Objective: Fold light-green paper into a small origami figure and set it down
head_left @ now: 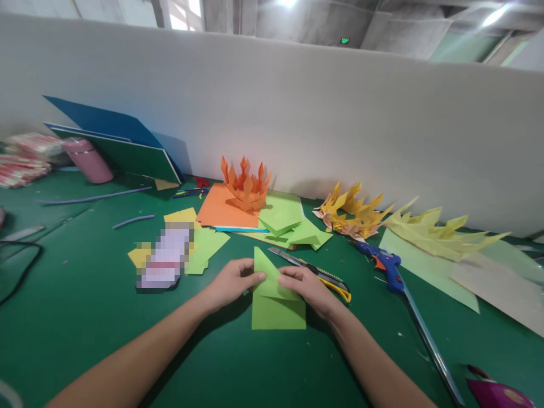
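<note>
A light green paper sheet (pixel 276 309) lies on the green table (pixel 85 317) in front of me, partly folded into a pointed flap. My left hand (pixel 232 281) pinches the flap's left edge with closed fingers. My right hand (pixel 308 288) presses and grips the fold from the right, fingers curled on the paper. A yellow-handled utility knife (pixel 323 275) lies just behind my right hand.
An orange folded paper crown (pixel 245 184) stands on orange paper by the white partition. Green paper pieces (pixel 287 221), yellow folded shapes (pixel 355 212), pale yellow spikes (pixel 433 232), a blue glue gun (pixel 386 266), a metal ruler (pixel 429 340), a pink bottle (pixel 87 160) and leaning boards (pixel 123 141) surround.
</note>
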Demonstrator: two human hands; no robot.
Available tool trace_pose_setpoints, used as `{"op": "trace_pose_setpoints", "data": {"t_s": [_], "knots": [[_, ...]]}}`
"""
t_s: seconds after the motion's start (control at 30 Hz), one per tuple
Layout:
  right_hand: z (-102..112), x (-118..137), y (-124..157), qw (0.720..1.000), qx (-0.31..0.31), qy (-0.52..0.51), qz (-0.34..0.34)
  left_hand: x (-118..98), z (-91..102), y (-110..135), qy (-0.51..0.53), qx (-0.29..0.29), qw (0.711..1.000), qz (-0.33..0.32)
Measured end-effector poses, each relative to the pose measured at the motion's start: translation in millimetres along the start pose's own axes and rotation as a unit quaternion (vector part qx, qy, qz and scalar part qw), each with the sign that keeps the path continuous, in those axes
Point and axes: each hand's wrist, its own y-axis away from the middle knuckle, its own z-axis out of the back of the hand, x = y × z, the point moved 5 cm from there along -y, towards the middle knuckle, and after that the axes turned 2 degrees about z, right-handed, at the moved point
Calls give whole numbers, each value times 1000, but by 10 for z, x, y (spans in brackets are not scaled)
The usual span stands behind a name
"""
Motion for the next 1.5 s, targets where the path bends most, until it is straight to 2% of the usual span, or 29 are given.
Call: {"op": "trace_pose_setpoints", "data": {"t_s": [0.2,0.33,0.57,0.8,1.5], "knots": [[-3,-15,3,999,-4,38,-6,6,-11,7,-3,13,1000,-13],[-22,-27,3,998,-20,50,-7,23,19,8,-21,-15,999,-19],[-10,-50,-19,997,-49,65,3,18,38,-12,55,-44,997,1],[-5,-65,-42,996,-59,69,23,-28,46,24,62,-78,995,2],[-1,-23,-53,993,-70,94,34,2,43,21,56,-82,995,-11]]}}
